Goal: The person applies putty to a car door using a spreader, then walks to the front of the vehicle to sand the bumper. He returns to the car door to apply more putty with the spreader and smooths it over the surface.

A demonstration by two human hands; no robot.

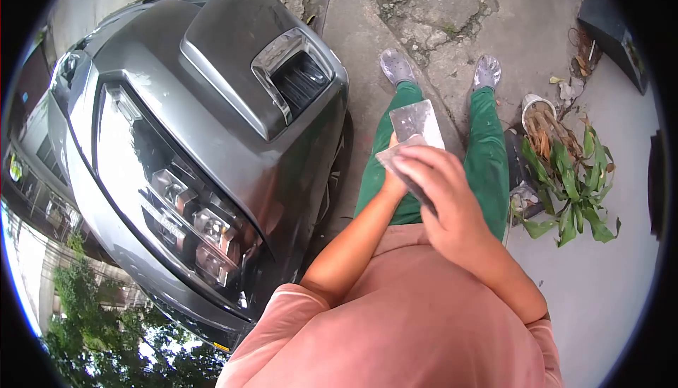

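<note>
My right hand [445,194] is closed around a thin, flat grey scraper [394,153], its fingers lying over the top face. Behind it my left hand [393,181] is mostly hidden, apparently holding a flat rectangular metal plate [413,121] with whitish material on its right part. The scraper overlaps the near edge of the plate; whether they touch is unclear. Both tools are in front of my waist, above the green trousers [487,155].
A grey car corner with its headlight [191,211] stands close on the left. At the right are a leafy plant [575,190], a white pot [538,101] with dry leaves and a dark box-like object [613,38]. Cracked concrete [438,6] lies ahead.
</note>
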